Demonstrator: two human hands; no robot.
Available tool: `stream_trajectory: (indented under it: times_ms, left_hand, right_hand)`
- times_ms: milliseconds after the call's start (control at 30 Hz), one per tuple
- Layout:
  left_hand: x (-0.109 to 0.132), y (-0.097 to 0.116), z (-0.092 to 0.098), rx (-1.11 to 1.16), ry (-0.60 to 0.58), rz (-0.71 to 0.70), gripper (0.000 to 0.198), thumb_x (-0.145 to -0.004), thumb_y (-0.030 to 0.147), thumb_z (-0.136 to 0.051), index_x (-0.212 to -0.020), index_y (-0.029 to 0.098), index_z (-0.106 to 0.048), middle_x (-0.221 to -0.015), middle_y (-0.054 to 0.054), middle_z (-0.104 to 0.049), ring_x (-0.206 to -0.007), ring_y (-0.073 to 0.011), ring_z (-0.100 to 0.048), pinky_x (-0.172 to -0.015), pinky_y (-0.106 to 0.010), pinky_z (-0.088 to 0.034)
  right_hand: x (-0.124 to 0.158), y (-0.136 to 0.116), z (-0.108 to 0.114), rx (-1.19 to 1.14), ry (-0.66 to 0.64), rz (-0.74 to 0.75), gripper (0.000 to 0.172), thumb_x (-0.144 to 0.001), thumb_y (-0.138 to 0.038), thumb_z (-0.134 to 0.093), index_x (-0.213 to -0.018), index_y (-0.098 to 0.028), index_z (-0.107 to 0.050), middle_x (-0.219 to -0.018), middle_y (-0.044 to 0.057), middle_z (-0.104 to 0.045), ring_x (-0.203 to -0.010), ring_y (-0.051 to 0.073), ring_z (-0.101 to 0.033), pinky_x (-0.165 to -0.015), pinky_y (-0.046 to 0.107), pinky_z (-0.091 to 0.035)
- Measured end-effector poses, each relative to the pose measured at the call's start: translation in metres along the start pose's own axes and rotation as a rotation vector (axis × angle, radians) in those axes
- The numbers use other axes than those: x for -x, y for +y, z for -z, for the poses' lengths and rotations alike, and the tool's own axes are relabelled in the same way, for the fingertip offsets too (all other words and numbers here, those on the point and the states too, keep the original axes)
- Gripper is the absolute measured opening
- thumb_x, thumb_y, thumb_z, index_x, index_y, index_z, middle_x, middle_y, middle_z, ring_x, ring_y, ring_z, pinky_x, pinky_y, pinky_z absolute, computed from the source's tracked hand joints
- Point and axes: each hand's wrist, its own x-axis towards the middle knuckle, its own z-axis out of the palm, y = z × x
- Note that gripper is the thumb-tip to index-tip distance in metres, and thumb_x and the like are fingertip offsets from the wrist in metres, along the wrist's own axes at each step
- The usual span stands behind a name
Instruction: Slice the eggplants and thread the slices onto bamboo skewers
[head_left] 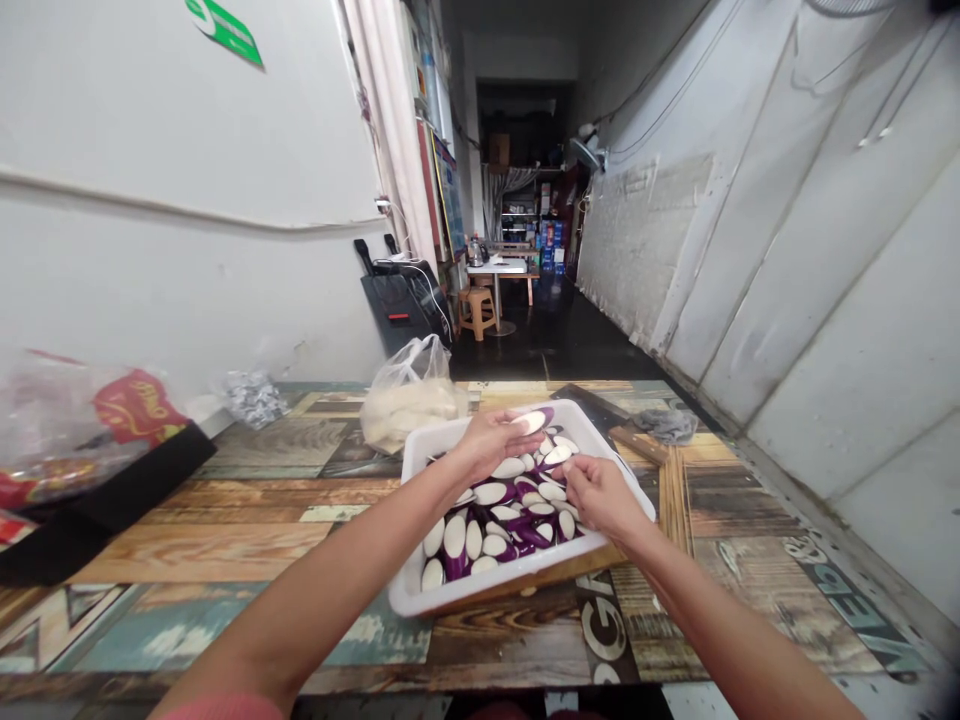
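A white plastic tub (417, 600) stands on the table, filled with purple-skinned, white-fleshed eggplant pieces (491, 493) cut on the slant. Over its far side, my left hand (491, 440) is closed on one eggplant piece (531, 424), its pale cut face turned up. My right hand (596, 490) is closed at the tub's right part, thumb and finger pinching the end of another eggplant piece (556, 456). The palm side of my right hand is hidden.
Behind the tub sits a clear plastic bag (409, 400) with pale contents. A black box (112, 500) of packets is at left. Bamboo sticks (675, 500), a grey cloth (666, 426) and a dark knife-like blade (592, 405) lie at right. The patterned table (360, 640) extends around.
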Motion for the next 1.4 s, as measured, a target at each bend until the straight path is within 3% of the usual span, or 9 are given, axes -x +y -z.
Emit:
stream_trajectory:
  times_ms: [300, 433, 500, 567, 767, 900, 1067, 1233, 1400]
  left_hand:
    - [0.004, -0.006, -0.008, -0.209, -0.091, 0.055, 0.016, -0.068, 0.023, -0.069, -0.073, 0.012, -0.059, -0.058, -0.004, -0.059, -0.046, -0.0104, -0.056, -0.051, -0.023, -0.045]
    - [-0.004, -0.003, 0.005, -0.632, 0.069, -0.208, 0.015, -0.075, 0.029, -0.057, -0.069, 0.016, -0.063, -0.069, -0.006, -0.064, -0.059, -0.0157, -0.059, -0.064, -0.027, -0.045]
    - [-0.006, -0.004, 0.016, -0.925, 0.135, -0.311, 0.005, -0.068, 0.019, -0.061, -0.064, 0.019, -0.064, -0.074, -0.006, -0.065, -0.08, -0.0217, -0.06, -0.078, -0.028, -0.042]
    - [-0.008, -0.01, 0.024, -1.127, 0.116, -0.306, 0.012, -0.057, 0.009, -0.065, -0.056, 0.02, -0.061, -0.073, -0.007, -0.065, -0.093, -0.0263, -0.057, -0.086, -0.029, -0.037]
    - [-0.008, -0.025, 0.024, -1.248, 0.055, -0.254, 0.033, -0.044, 0.0, -0.068, -0.035, 0.02, -0.043, -0.048, -0.006, -0.052, -0.082, -0.0294, -0.058, -0.082, -0.033, -0.038]
    - [-0.012, -0.011, 0.025, -1.283, 0.011, -0.26, 0.02, -0.053, 0.014, -0.07, -0.041, 0.019, -0.054, -0.051, -0.004, -0.054, -0.07, -0.0234, -0.057, -0.073, -0.029, -0.039]
    - [-0.019, -0.002, 0.034, -0.981, 0.069, -0.113, 0.013, -0.063, 0.024, -0.067, -0.055, 0.016, -0.06, -0.053, -0.001, -0.055, -0.057, -0.0153, -0.054, -0.059, -0.024, -0.04]
    - [-0.021, 0.001, 0.031, -0.567, 0.109, -0.001, 0.02, -0.074, 0.023, -0.059, -0.092, 0.014, -0.06, -0.067, -0.003, -0.06, -0.056, -0.0127, -0.057, -0.053, -0.024, -0.044]
    - [-0.022, 0.008, 0.034, -0.057, 0.123, 0.047, 0.024, -0.063, 0.005, -0.065, -0.084, 0.012, -0.056, -0.075, -0.006, -0.063, -0.07, -0.016, -0.062, -0.067, -0.033, -0.051]
  right_hand:
    - [-0.001, 0.0, 0.0, -0.039, 0.08, 0.037, 0.019, -0.075, -0.034, -0.048, -0.072, -0.016, -0.054, -0.041, -0.01, -0.038, -0.027, 0.003, -0.026, -0.029, 0.017, -0.018]
    - [0.0, 0.0, 0.001, -0.092, 0.128, 0.03, 0.023, -0.076, -0.039, -0.047, -0.076, -0.017, -0.052, -0.042, -0.01, -0.037, -0.026, 0.003, -0.024, -0.027, 0.017, -0.018]
    - [0.0, 0.0, 0.001, -0.111, 0.138, 0.024, 0.023, -0.076, -0.039, -0.047, -0.077, -0.017, -0.052, -0.043, -0.01, -0.037, -0.026, 0.003, -0.024, -0.027, 0.017, -0.019]
    - [0.0, -0.001, 0.001, -0.12, 0.14, 0.017, 0.023, -0.076, -0.039, -0.047, -0.077, -0.017, -0.052, -0.042, -0.011, -0.037, -0.026, 0.003, -0.024, -0.027, 0.017, -0.018]
    - [0.0, 0.0, 0.002, -0.116, 0.12, 0.013, 0.021, -0.076, -0.036, -0.046, -0.076, -0.016, -0.052, -0.04, -0.011, -0.035, -0.025, 0.003, -0.022, -0.026, 0.016, -0.017]
    - [-0.001, 0.002, 0.002, -0.089, 0.085, 0.018, 0.018, -0.075, -0.033, -0.047, -0.074, -0.016, -0.053, -0.038, -0.012, -0.034, -0.025, 0.003, -0.022, -0.027, 0.016, -0.015]
    - [0.001, 0.001, 0.003, -0.046, 0.064, 0.023, 0.019, -0.075, -0.033, -0.046, -0.074, -0.016, -0.053, -0.04, -0.011, -0.036, -0.027, 0.003, -0.024, -0.029, 0.017, -0.017]
    - [0.001, 0.0, 0.004, 0.005, 0.022, 0.032, 0.019, -0.075, -0.033, -0.046, -0.073, -0.016, -0.053, -0.039, -0.01, -0.037, -0.028, 0.004, -0.024, -0.031, 0.018, -0.016]
    - [0.002, 0.002, 0.004, 0.041, -0.024, 0.051, 0.02, -0.076, -0.034, -0.044, -0.073, -0.016, -0.053, -0.037, -0.011, -0.034, -0.029, 0.005, -0.022, -0.032, 0.018, -0.015]
